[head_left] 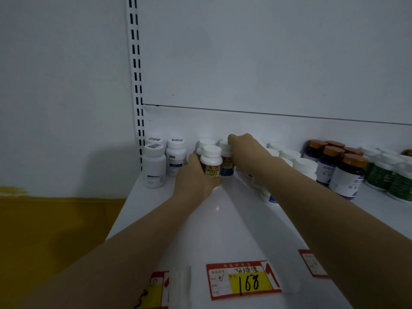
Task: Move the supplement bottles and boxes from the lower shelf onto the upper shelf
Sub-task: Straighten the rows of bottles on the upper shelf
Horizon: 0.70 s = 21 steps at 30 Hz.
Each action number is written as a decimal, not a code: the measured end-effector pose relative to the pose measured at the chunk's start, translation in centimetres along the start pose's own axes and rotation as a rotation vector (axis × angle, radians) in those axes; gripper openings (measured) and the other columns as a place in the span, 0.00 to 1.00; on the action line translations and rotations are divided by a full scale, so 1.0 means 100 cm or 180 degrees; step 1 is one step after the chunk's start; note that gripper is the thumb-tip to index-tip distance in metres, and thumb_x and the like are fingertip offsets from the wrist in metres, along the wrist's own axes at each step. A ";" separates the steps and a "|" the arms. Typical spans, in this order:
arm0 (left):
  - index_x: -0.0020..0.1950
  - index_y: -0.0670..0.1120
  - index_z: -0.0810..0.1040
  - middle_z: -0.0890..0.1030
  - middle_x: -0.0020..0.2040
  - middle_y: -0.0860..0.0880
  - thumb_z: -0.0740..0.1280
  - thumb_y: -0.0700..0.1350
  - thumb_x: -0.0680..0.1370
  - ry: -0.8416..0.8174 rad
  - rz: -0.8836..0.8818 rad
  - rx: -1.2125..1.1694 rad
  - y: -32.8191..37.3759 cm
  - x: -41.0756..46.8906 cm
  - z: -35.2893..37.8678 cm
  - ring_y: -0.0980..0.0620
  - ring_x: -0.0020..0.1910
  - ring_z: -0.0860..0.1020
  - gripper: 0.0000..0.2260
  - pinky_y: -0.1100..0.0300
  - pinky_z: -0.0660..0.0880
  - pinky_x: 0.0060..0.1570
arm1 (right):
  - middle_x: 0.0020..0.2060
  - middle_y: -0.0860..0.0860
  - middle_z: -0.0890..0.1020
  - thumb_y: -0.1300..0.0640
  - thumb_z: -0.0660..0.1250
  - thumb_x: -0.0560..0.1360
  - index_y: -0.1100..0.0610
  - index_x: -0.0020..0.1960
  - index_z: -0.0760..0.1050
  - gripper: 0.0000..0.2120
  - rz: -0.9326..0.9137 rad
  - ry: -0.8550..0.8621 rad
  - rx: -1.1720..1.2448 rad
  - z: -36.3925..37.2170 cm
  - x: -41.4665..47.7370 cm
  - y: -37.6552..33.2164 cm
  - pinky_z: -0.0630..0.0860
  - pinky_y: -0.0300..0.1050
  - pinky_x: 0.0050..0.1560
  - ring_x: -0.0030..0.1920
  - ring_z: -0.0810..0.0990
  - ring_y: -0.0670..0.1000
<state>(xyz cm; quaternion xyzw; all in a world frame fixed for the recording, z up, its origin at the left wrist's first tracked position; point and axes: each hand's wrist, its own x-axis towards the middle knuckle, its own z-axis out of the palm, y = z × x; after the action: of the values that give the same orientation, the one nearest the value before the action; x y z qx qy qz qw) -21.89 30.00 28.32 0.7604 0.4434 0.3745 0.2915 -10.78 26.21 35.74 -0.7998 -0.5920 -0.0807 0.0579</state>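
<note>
The left hand [196,177] is holding the front bottle [210,161], a white-capped one with a yellow and blue label, and its fingers are wrapping tight round its side. The bottle is staying upright near the back of the white shelf [223,219], but the hand is hiding its bottom, so I cannot tell if it is touching the shelf. The right hand [245,150] is curling its fingers over the cap of the back bottle [225,162], and the fingertips are hiding behind it. The right arm is covering part of a row of white-capped bottles [305,166] and a red price tag [312,263]. The green bottles [399,177] are getting cut off at the right edge
</note>
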 end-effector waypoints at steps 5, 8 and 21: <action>0.62 0.39 0.68 0.78 0.59 0.44 0.74 0.47 0.70 -0.0106 0.0003 0.0101 0.003 0.002 -0.003 0.44 0.58 0.76 0.26 0.59 0.68 0.47 | 0.40 0.54 0.70 0.67 0.59 0.76 0.59 0.56 0.67 0.10 0.0088 0.0049 0.0054 0.002 0.002 0.000 0.66 0.42 0.41 0.31 0.63 0.48; 0.64 0.40 0.67 0.78 0.61 0.43 0.74 0.47 0.70 -0.0130 -0.0038 0.0197 0.006 0.004 -0.003 0.43 0.60 0.76 0.28 0.56 0.71 0.52 | 0.49 0.59 0.73 0.66 0.60 0.77 0.63 0.62 0.67 0.15 0.0062 0.0002 0.0050 0.001 0.002 0.000 0.66 0.41 0.44 0.41 0.68 0.52; 0.45 0.45 0.70 0.74 0.36 0.51 0.74 0.45 0.67 -0.0181 -0.0352 0.0482 0.012 0.004 0.003 0.60 0.31 0.70 0.15 0.68 0.63 0.27 | 0.63 0.61 0.72 0.65 0.61 0.77 0.65 0.66 0.65 0.18 -0.0441 -0.0119 -0.0141 -0.005 0.000 0.012 0.71 0.45 0.58 0.62 0.73 0.58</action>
<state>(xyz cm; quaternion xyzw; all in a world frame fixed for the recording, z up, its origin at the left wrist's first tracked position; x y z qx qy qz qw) -20.93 29.82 29.20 0.7650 0.5033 0.3014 0.2659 -9.71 25.76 36.25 -0.7593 -0.6450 -0.0826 0.0235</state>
